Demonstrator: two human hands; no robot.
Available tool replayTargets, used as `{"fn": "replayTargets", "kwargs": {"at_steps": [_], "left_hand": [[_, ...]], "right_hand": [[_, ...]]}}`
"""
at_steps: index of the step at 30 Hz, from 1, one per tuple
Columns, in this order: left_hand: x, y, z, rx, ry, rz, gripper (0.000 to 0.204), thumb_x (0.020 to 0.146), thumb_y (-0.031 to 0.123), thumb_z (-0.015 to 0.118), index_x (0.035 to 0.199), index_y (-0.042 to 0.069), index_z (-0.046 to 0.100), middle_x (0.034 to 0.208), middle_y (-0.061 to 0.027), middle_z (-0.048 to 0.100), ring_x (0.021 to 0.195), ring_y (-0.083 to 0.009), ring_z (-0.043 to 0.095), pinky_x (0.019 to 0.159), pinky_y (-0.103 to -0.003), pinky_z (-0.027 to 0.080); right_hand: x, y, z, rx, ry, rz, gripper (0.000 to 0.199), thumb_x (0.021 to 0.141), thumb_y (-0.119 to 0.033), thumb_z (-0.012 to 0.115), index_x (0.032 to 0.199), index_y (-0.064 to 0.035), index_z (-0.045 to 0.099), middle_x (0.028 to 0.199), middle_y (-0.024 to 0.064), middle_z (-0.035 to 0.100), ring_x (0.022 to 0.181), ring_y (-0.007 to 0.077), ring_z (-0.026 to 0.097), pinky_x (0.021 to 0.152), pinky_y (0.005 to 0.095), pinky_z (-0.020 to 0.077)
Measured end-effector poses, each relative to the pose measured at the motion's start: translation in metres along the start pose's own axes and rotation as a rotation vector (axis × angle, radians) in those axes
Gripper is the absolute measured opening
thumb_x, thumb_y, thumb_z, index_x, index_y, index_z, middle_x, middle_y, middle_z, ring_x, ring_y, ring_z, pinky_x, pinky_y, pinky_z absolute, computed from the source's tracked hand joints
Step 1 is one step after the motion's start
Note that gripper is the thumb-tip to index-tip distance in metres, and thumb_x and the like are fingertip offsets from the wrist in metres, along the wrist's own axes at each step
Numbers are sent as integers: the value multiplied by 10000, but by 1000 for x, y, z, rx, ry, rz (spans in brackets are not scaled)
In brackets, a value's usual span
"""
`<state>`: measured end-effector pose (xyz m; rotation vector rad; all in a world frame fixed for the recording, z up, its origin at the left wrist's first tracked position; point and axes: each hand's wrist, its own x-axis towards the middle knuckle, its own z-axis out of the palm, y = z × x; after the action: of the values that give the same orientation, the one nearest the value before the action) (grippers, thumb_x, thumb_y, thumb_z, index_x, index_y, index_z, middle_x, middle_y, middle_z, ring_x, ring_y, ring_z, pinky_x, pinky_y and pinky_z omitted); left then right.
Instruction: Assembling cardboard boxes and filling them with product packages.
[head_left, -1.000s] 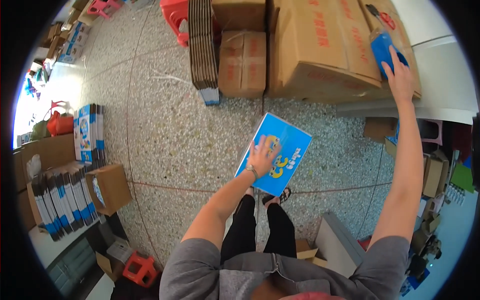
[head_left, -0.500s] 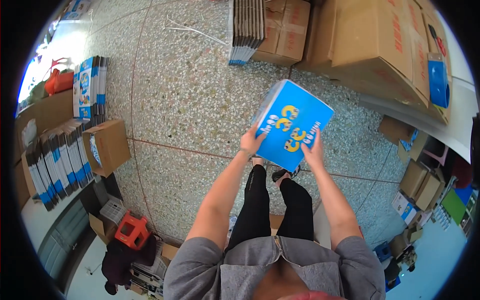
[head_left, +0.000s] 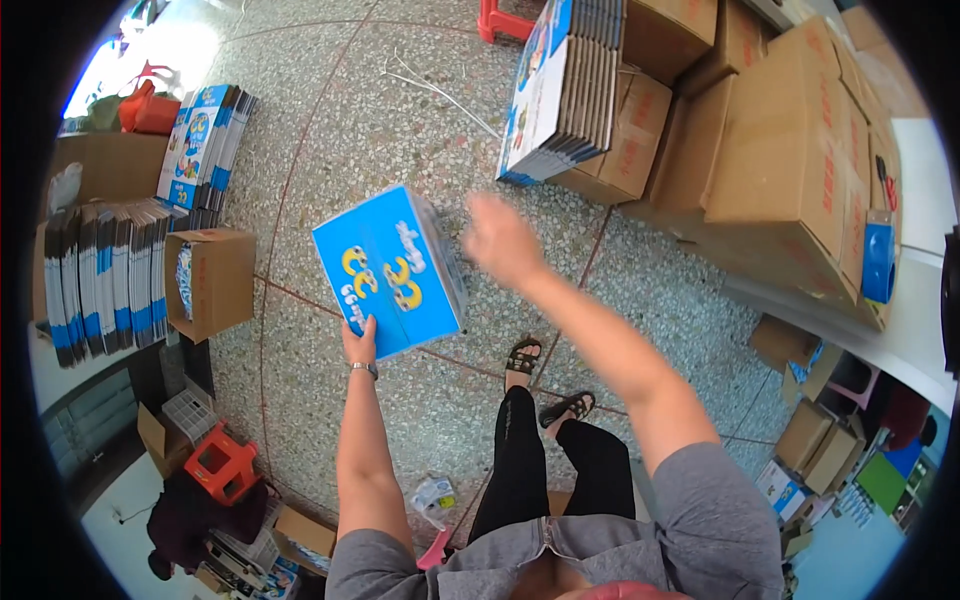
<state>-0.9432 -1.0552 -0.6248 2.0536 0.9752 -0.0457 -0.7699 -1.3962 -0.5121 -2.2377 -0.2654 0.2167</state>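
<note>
A blue cardboard box (head_left: 375, 275) with yellow cartoon shapes and white lettering on its top is held out ahead of me, a little left of the middle. My left hand (head_left: 360, 342) grips its near left edge, thumb lying on the blue top and the other fingers hidden underneath. A watch or bracelet circles that wrist. Just right of the box, apart from it, my right hand (head_left: 500, 240) is in the air over the floor. Its fingers look curled but motion smears them, and nothing can be made out in them.
Flattened cartons (head_left: 565, 95) form a stack at the far middle, beside big brown boxes (head_left: 770, 150) on the right. On the left are more folded cartons (head_left: 105, 280) and an open brown box (head_left: 222, 285). A red stool (head_left: 222, 463) and a person (head_left: 190, 525) are at lower left.
The blue box has moved left and turned in my left hand. My right hand has let go of its right edge and now hangs apart. My feet and view have shifted.
</note>
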Motion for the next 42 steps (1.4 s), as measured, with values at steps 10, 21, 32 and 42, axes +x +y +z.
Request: {"fn": "replayTargets", "kwargs": {"at_steps": [10, 21, 32, 42], "left_hand": [[-10, -21, 32, -103, -97, -85, 642, 832, 347, 691, 1289, -44, 466, 1139, -188, 614, 1017, -257, 604, 869, -370, 474], [-116, 169, 95, -448, -230, 329, 513, 910, 124, 597, 1361, -30, 406, 1357, -182, 463, 1274, -279, 433, 1054, -381, 346], [-156, 184, 197, -296, -712, 122, 631, 933, 358, 555, 1394, -15, 338, 1317, -154, 511, 1180, -239, 508, 988, -325, 396], [-351, 143, 198, -174, -985, 300, 841, 849, 97, 648, 1470, 60, 83, 1017, -79, 565, 854, -151, 576, 714, -277, 498]], "right_hand": [[132, 82, -57, -1053, 284, 123, 446, 957, -169, 349, 1394, -85, 379, 1430, 158, 384, 1362, 306, 296, 1102, 561, 190], [94, 61, -45, -476, 428, -247, 567, 740, 82, 557, 1292, -31, 496, 1281, 147, 522, 1207, 369, 437, 1018, 398, 393], [-286, 19, -26, -129, -78, -170, 499, 771, 7, 559, 1260, -92, 537, 1257, 115, 524, 1233, 314, 463, 976, 367, 464], [-234, 96, -102, 425, 248, 185, 803, 837, -334, 670, 1473, -83, 251, 1482, 181, 311, 1342, 301, 362, 1031, 409, 378]]}}
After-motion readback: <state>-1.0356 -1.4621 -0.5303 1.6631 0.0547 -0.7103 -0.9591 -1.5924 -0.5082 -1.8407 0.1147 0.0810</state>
